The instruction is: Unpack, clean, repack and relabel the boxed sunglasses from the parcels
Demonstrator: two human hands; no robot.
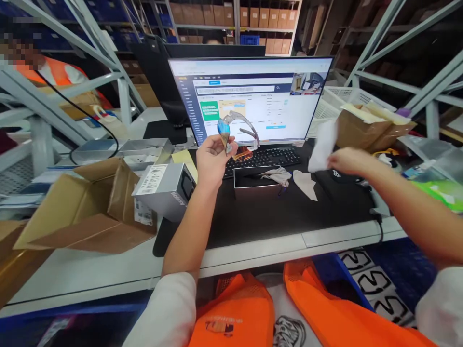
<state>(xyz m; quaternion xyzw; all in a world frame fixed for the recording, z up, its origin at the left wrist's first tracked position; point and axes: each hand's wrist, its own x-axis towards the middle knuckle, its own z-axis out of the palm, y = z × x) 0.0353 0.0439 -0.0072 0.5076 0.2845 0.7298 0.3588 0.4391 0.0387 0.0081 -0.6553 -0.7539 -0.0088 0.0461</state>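
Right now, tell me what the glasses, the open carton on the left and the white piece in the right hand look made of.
Glasses in the left hand: probably clear glossy plastic frame, see-through against the screen; blue mirrored lens. Carton: matte brown cardboard, creased flaps. White piece in the right hand: thin cloth or paper; motion blur leaves it open.

Left hand [213,161], right hand [344,161]: both pinched.
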